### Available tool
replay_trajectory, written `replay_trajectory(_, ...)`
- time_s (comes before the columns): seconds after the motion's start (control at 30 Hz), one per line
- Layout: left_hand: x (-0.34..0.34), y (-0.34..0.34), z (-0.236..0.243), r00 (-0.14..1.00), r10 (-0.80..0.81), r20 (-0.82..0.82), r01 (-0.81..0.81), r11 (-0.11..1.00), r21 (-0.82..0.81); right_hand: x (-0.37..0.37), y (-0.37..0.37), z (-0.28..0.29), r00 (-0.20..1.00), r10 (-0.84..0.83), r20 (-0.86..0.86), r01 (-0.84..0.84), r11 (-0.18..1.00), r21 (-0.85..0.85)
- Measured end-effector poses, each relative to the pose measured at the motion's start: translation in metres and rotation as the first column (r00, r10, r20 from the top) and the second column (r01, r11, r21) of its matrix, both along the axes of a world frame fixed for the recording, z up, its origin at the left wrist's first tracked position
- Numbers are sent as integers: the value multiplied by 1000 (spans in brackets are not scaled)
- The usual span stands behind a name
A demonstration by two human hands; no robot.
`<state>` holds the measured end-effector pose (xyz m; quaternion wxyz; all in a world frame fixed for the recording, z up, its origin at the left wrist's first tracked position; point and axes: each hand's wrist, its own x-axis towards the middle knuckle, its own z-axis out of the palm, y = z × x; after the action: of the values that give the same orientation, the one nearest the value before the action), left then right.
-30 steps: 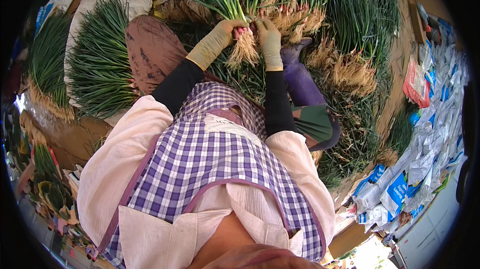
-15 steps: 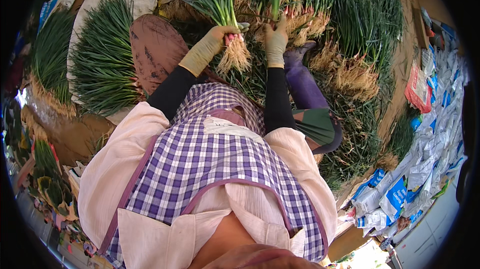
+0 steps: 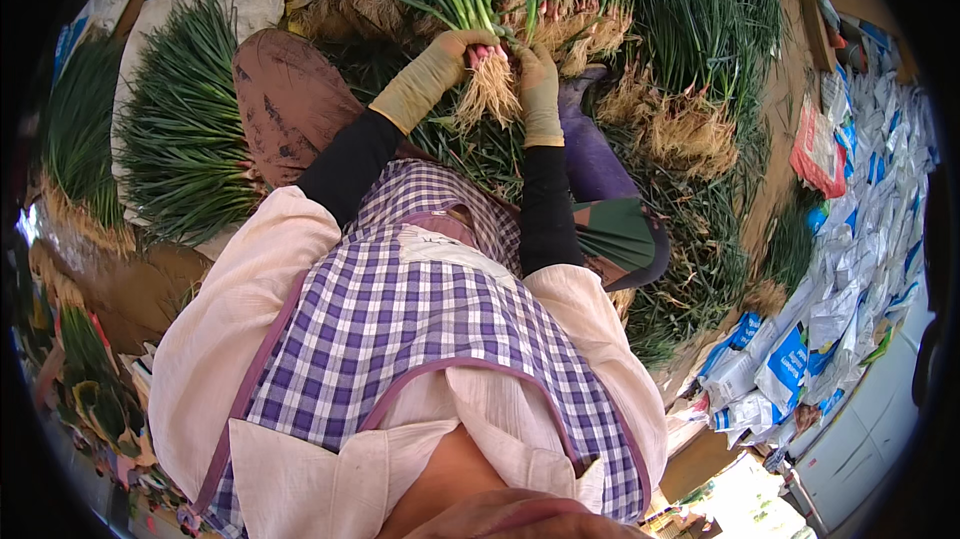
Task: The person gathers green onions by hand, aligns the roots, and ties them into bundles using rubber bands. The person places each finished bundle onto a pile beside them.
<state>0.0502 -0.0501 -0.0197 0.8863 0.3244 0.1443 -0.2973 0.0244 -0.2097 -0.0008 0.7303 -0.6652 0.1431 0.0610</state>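
Note:
Both my hands wear dirty pale-yellow gloves and are close together in front of me. My left hand (image 3: 447,63) is closed round a bunch of spring onions (image 3: 490,79), just above its pinkish bulbs. Pale roots hang below that fist, and the long green leaves fan up and away. My right hand (image 3: 538,82) is closed against the right side of the bunch, fingers curled at a stem (image 3: 533,1) that rises above it. Its fingertips are partly hidden, so how much it grips is hard to see.
Heaps of spring onions lie at the left (image 3: 180,124) and far right (image 3: 690,39), roots toward me. Loose green trimmings (image 3: 690,249) cover the ground by my purple boot (image 3: 590,144). White and blue plastic packaging (image 3: 860,239) is piled along the right.
My right hand has moved in toward my left hand, and its stem now meets the bunch. The bunch in my left hand has shifted slightly right in view.

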Motion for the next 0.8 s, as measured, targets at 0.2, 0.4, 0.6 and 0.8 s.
replay_trajectory(0.2,9,38,0,993,-35,113,51,989,-142,26,-86,44,967,-148,207,183,969,-163)
replay_trajectory(0.4,-2,26,-12,994,-31,-107,5,972,-235,41,-142,97,986,-155,66,115,904,412)
replay_trajectory(0.6,-24,-31,-30,999,-12,-49,3,985,-172,1,-71,5,989,-100,-109,148,728,669)
replay_trajectory(0.8,3,7,-18,989,65,-132,-92,974,-206,-13,-59,4,995,103,16,-86,723,686)
